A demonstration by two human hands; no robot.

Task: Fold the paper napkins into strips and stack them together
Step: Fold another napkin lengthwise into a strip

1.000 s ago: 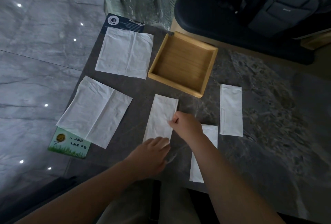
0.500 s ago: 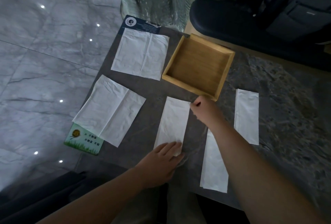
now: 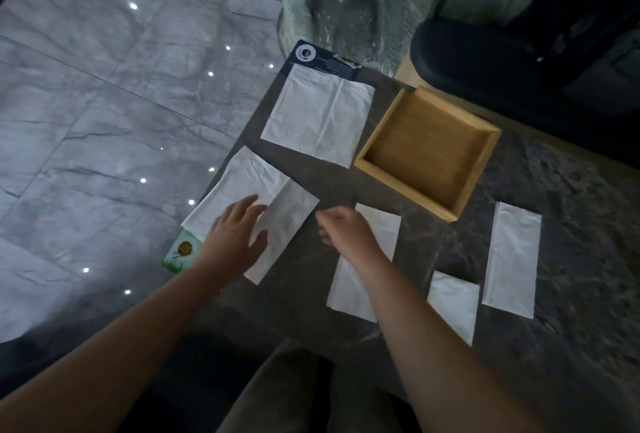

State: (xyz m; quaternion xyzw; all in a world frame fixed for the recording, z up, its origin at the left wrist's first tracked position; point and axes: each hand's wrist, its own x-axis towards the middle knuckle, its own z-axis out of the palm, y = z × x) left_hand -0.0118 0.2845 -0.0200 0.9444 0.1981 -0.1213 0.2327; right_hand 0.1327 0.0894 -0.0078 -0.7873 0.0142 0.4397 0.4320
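Now my left fingers (image 3: 244, 206) lie straight and spread over the near unfolded napkin (image 3: 287, 221), which sits at the left edge of the table (image 3: 329, 183). The left hand (image 3: 235, 238) covers its middle crease. My right hand (image 3: 346, 233) hovers just beside that sheet, above a folded strip (image 3: 349, 294), fingers curled in; the blur hides whether they pinch anything. This tissue looks featherlight, limp and easily torn, so I would pin one half and gently lift the free long edge by a corner.

No text is readable: the far dark blue card (image 3: 333, 64) has a round logo (image 3: 307, 52) and blurred white lines.
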